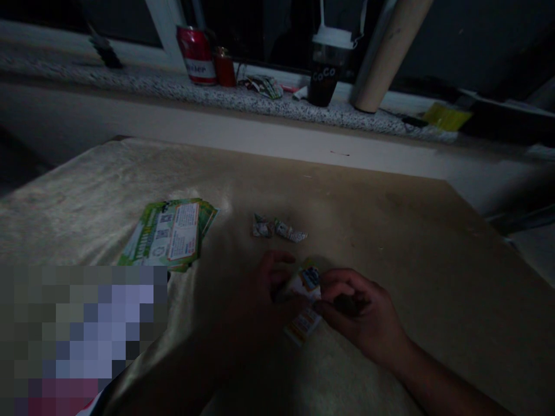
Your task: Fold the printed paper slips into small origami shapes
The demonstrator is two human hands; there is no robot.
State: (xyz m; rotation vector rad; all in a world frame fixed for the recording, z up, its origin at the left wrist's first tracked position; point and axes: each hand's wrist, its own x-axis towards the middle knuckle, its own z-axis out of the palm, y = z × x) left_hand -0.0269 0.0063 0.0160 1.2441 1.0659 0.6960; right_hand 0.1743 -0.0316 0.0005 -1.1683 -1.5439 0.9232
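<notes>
Both my hands meet low in the middle of the view over a brown table (390,231). My left hand (264,300) and my right hand (359,318) each pinch a small printed paper card (306,306), which is partly folded between the fingers. Just beyond them lie two small folded paper pieces (277,228). A stack of green and white printed cards (171,234) rests on the table to the left.
A stone sill runs along the back with a red can (197,55), a small red tin (225,68), a dark lidded cup (327,69), a cardboard tube (385,55), crumpled paper (262,85) and a yellow item (446,117). A blurred patch covers the lower left.
</notes>
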